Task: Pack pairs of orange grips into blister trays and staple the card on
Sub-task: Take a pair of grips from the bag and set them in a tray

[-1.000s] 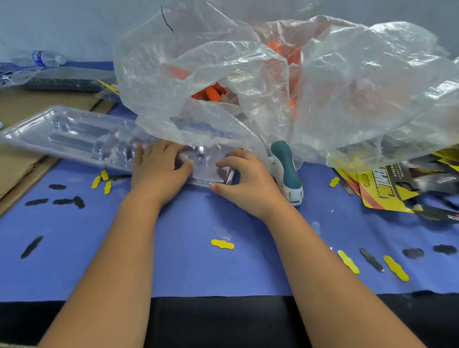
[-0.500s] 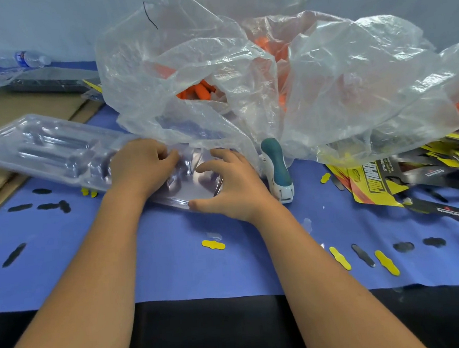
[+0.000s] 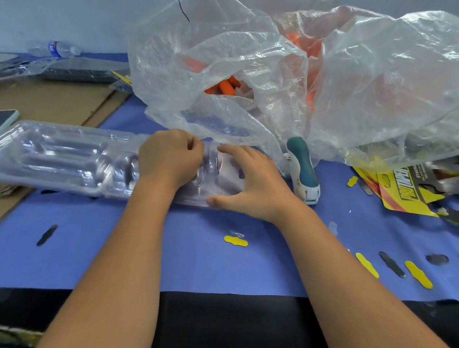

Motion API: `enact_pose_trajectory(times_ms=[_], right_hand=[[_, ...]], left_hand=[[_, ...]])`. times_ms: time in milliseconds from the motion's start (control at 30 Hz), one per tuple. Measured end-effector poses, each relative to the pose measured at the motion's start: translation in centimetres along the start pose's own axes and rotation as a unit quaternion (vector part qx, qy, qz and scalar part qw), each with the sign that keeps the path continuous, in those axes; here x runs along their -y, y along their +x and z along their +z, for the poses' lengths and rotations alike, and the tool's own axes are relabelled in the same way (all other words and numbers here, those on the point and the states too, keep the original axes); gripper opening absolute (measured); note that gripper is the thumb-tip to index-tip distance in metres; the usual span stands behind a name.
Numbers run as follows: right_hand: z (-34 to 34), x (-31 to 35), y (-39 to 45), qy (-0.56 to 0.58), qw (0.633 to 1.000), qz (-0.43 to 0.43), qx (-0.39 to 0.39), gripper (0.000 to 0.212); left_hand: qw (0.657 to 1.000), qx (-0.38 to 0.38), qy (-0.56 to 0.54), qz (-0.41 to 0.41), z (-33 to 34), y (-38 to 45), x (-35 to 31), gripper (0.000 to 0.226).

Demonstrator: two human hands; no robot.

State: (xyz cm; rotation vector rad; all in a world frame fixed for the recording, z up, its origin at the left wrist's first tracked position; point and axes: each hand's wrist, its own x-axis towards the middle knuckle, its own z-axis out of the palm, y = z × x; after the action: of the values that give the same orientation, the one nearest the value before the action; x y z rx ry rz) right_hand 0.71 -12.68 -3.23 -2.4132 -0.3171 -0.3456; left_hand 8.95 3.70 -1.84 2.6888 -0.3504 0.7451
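Clear plastic tray: blister tray (image 3: 56, 157) lies along the blue mat (image 3: 173, 247), right end under both hands.
Left hand (image 3: 166, 156): fingers curled, pinching the tray's far edge.
Right hand (image 3: 251, 183): fingers spread, resting on the tray's right end.
Orange grips (image 3: 225, 86): inside the plastic bag (image 3: 353, 81), behind the hands.
Stapler (image 3: 303, 168): just right of the right hand.
Cards (image 3: 405, 187): far right.

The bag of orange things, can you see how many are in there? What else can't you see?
Head view only:
- Orange grips: count hidden by the crinkled bag.
- Left hand fingertips: curled under, hidden by the hand itself.
- Tray: far end hidden under the bag.
- Cards: cut off by the right edge.
- Bottle label: too small to read.
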Motion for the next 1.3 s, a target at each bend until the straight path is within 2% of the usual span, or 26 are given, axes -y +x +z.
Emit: enact_pose_trajectory(times_ms=[133, 200, 300, 367, 433, 467, 533, 600, 700, 800, 933, 1033, 1167, 1233, 1300], right_hand=[[0.3, 0.7, -0.1, -0.045, 0.995, -0.063, -0.060, 0.063], [0.6, 0.9, -0.1, -0.055, 0.994, -0.065, -0.063, 0.054], [0.9, 1.1, 0.0, 0.072, 0.994, -0.021, -0.085, 0.031], [0.6, 0.7, 0.4, 0.175, 0.970, 0.022, -0.166, 0.014], [-0.1, 0.0, 0.7, 0.205, 0.943, 0.069, -0.254, 0.022], [-0.4, -0.3, 0.8, 0.209, 0.935, 0.086, -0.273, 0.029], [-0.9, -0.9, 0.8, 0.214, 0.931, 0.106, -0.275, 0.039], [-0.8, -1.1, 0.8, 0.224, 0.930, 0.110, -0.270, 0.039], [-0.8, -1.1, 0.6, 0.233, 0.935, 0.077, -0.257, 0.041], [-0.7, -0.8, 0.4, 0.113, 0.958, -0.027, -0.263, 0.037], [-0.3, -0.7, 0.8, -0.057, 0.946, -0.085, -0.306, 0.010], [-0.1, -1.2, 0.8, -0.065, 0.964, -0.054, -0.251, 0.007], [-0.2, -1.8, 1.2, -0.008, 0.971, 0.058, -0.230, 0.009], [-0.4, -1.9, 1.3, 0.028, 0.963, 0.086, -0.255, 0.015], [-0.6, -2.0, 1.4, 0.086, 0.948, 0.109, -0.288, 0.015]], left_hand=[[0.997, -0.065, -0.038, 0.004, -0.8, 0.0, -0.3, 0.039], [0.995, -0.087, -0.047, 0.013, -1.1, -0.1, -0.7, 0.039], [0.994, -0.101, -0.043, 0.021, -1.5, -0.3, -0.9, 0.042], [0.994, -0.092, -0.055, 0.002, -1.5, -0.3, -0.7, 0.043], [0.992, -0.089, -0.083, -0.019, -1.6, -0.3, -0.5, 0.045], [0.991, -0.093, -0.095, -0.027, -1.7, -0.3, -0.5, 0.046], [0.988, -0.106, -0.106, -0.035, -2.0, -0.3, -0.5, 0.046], [0.986, -0.113, -0.111, -0.042, -2.2, -0.2, -0.5, 0.046], [0.982, -0.119, -0.135, -0.051, -2.4, -0.1, -0.4, 0.049], [0.981, -0.115, -0.149, -0.051, -2.4, -0.1, -0.4, 0.051], [0.982, -0.131, -0.127, -0.051, -2.9, -0.2, -0.4, 0.051], [0.972, -0.211, -0.095, 0.028, -3.8, -0.3, -0.7, 0.039], [0.925, -0.306, -0.108, 0.196, -4.2, -0.9, -2.7, 0.029], [0.907, -0.306, -0.122, 0.264, -4.0, -1.4, -4.3, 0.027], [0.904, -0.264, -0.135, 0.307, -3.5, -2.3, -6.2, 0.025]])
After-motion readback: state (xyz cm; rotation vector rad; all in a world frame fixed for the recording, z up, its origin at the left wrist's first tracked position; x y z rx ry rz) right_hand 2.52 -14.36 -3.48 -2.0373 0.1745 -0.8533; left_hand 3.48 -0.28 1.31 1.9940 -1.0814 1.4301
